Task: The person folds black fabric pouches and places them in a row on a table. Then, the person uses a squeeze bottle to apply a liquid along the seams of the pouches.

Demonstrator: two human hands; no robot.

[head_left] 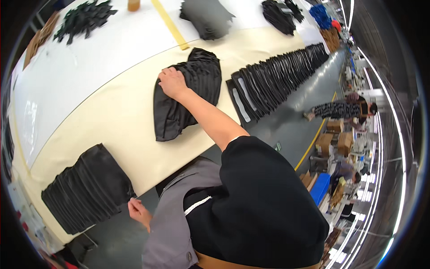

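Observation:
My right hand rests on the left edge of a loose, overlapping pile of black fabric pieces in the middle of the cream-topped table. Its fingers are bent over the edge and closed on the cloth. Lower left, a second row of black fabric pieces lies fanned out in narrow overlapping folds up to the table's front edge. At that row's right corner my left hand is held low, its fingertips pinched together against the cloth. How much cloth it holds is too small to tell.
A long row of black pieces with pale strips runs along the table's right edge. Farther back lie black strips, a grey-black stack, another black bundle and yellow tape. Across the aisle are people and cardboard boxes.

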